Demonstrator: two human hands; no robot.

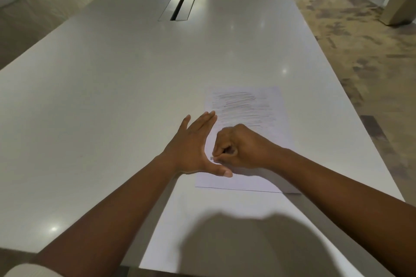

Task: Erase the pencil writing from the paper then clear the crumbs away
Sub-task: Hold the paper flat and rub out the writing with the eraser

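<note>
Paper [245,139]: a white sheet lying flat on a long pale table [112,96], near its right edge, with grey pencil writing [243,108] filling the far half. Surroundings: a metal cable hatch [180,1] with a dark slot is set into the table farther along; patterned carpet [360,40] and a planter [399,5] lie to the right. Left hand [193,148]: flat, fingers straight and together, thumb spread, pressing the sheet's left edge, partly on the table. Right hand [240,148]: curled in a fist over the sheet's near half, fingertips pinching a small pale eraser [212,158], barely visible, against the sheet just beside the left thumb. Both forearms reach in from the near edge and hide part of the sheet.
</note>
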